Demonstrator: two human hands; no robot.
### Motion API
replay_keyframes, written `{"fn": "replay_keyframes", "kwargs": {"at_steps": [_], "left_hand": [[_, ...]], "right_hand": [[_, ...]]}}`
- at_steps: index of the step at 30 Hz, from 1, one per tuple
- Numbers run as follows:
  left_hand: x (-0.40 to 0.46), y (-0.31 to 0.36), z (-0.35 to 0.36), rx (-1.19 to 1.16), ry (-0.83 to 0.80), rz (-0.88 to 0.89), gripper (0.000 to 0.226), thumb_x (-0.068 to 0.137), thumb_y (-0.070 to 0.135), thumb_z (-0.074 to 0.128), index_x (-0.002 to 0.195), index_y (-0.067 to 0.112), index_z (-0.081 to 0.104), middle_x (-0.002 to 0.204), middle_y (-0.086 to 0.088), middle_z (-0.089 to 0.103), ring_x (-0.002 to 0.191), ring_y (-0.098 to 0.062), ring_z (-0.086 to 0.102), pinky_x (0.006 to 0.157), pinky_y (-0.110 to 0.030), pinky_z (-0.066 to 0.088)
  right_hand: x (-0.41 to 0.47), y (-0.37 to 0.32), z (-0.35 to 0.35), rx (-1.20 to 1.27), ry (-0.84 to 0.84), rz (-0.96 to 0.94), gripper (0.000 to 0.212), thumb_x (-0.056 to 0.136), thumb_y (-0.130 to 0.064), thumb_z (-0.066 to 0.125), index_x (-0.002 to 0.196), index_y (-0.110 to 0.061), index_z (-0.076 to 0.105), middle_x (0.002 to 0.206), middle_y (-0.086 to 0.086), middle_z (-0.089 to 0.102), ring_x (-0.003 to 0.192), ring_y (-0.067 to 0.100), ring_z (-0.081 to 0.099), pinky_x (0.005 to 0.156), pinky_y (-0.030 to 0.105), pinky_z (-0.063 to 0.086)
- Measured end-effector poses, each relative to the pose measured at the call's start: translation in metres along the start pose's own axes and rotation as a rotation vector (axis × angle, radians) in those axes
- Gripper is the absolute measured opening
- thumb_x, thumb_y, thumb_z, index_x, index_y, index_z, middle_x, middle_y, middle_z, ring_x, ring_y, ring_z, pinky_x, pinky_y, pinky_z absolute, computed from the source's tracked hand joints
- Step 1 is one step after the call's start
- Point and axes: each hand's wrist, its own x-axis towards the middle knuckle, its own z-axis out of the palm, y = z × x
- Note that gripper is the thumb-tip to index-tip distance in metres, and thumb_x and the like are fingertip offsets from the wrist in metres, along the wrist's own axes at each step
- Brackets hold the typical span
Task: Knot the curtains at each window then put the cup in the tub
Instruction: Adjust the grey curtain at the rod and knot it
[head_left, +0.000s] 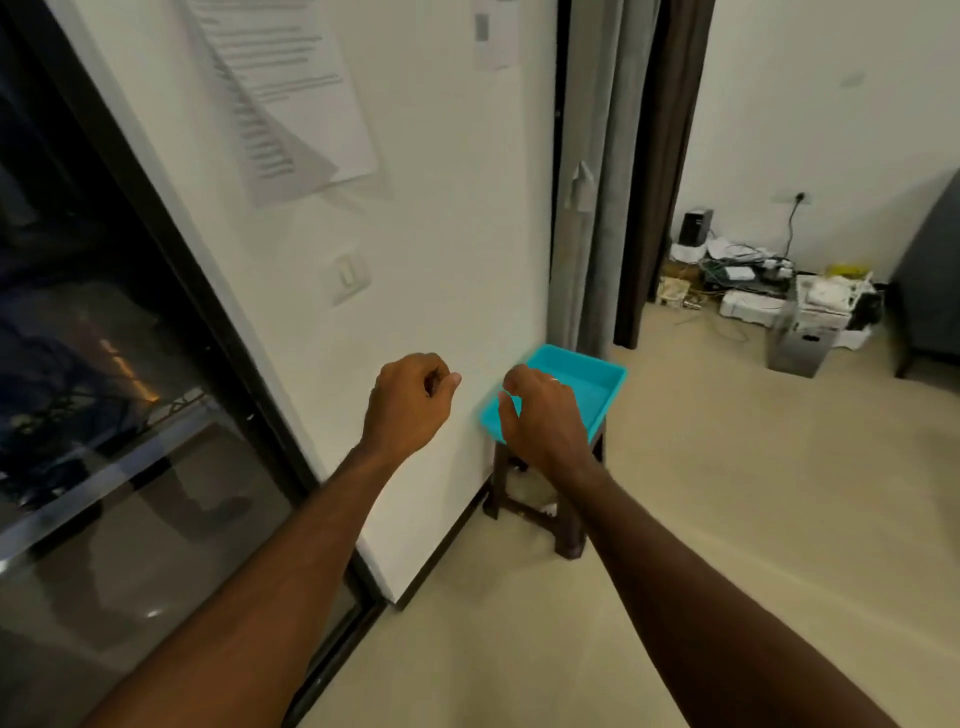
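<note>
A shallow turquoise tub (597, 376) rests on a dark wooden stool (566, 525) against the white wall. Nothing shows inside the part of the tub I can see. My right hand (543, 415) hovers in front of the tub's near left corner, fingers curled, holding nothing visible. My left hand (408, 402) is held out in front of the wall, loosely closed and empty. Grey and dark brown curtains (618, 171) hang straight down at the window behind the tub. No cup is in view.
A dark glass sliding door (104, 364) fills the left side. Papers (291, 98) and a switch (350, 278) are on the wall. Boxes, cables and clutter (769, 286) lie on the floor at the far right wall, next to dark furniture (930, 291). Beige floor (727, 519) stretches to the right.
</note>
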Motion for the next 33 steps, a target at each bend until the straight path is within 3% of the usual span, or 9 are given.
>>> {"fn": "replay_keyframes", "kwargs": {"at_steps": [4,11,15,20,25,29,33], "left_hand": [[0.059,0.044,0.055,0.003,-0.045,0.049,0.018,0.096,0.028,0.067,0.087,0.012,0.067,0.077,0.003,0.064,0.068,-0.016,0.059,0.066,-0.022,0.048],[0.154,0.076,0.131,-0.009,-0.082,0.101,0.017,0.096,0.03,0.067,0.082,0.02,0.063,0.071,0.005,0.061,0.063,-0.013,0.058,0.063,-0.019,0.047],[0.213,0.08,0.174,-0.034,-0.084,0.09,0.018,0.096,0.032,0.066,0.08,0.024,0.062,0.068,0.01,0.059,0.061,-0.012,0.058,0.061,-0.014,0.043],[0.299,0.08,0.229,-0.087,-0.068,0.116,0.024,0.096,0.036,0.065,0.074,0.031,0.058,0.065,0.014,0.058,0.059,-0.01,0.059,0.059,-0.009,0.039],[0.416,0.088,0.285,-0.087,-0.102,0.179,0.023,0.096,0.037,0.064,0.081,0.019,0.065,0.069,0.007,0.062,0.063,-0.012,0.06,0.064,-0.015,0.047],[0.5,0.093,0.329,-0.135,-0.073,0.2,0.022,0.095,0.037,0.066,0.078,0.024,0.063,0.064,0.011,0.06,0.06,-0.011,0.061,0.061,-0.015,0.046],[0.568,0.102,0.373,-0.112,-0.038,0.201,0.013,0.095,0.037,0.067,0.085,0.029,0.063,0.067,0.013,0.062,0.062,-0.012,0.063,0.066,-0.022,0.056]], "right_hand": [[0.052,0.053,-0.038,-0.032,-0.006,0.021,0.014,0.099,-0.034,0.059,0.106,-0.022,0.056,0.105,-0.002,0.069,0.088,0.013,0.064,0.087,0.034,0.056],[0.137,0.129,-0.063,-0.051,0.031,0.056,0.015,0.098,-0.035,0.061,0.094,-0.028,0.048,0.088,-0.007,0.062,0.073,0.009,0.06,0.078,0.032,0.057],[0.196,0.168,-0.056,-0.115,0.042,0.025,0.014,0.1,-0.036,0.057,0.093,-0.028,0.048,0.081,-0.011,0.057,0.067,0.007,0.056,0.07,0.025,0.053],[0.289,0.213,-0.052,-0.206,0.067,-0.002,0.016,0.101,-0.033,0.049,0.088,-0.024,0.051,0.074,-0.008,0.055,0.064,0.009,0.049,0.065,0.026,0.041],[0.393,0.26,-0.064,-0.206,0.088,0.0,0.011,0.102,-0.031,0.051,0.096,-0.023,0.055,0.078,-0.006,0.057,0.068,0.01,0.053,0.071,0.03,0.05],[0.467,0.308,-0.068,-0.177,0.128,0.025,0.009,0.101,-0.03,0.051,0.098,-0.022,0.055,0.08,-0.002,0.06,0.072,0.015,0.057,0.076,0.037,0.054],[0.537,0.356,-0.063,-0.146,0.137,0.018,0.008,0.101,-0.027,0.052,0.098,-0.021,0.056,0.081,-0.002,0.061,0.074,0.014,0.057,0.079,0.04,0.054]]}}
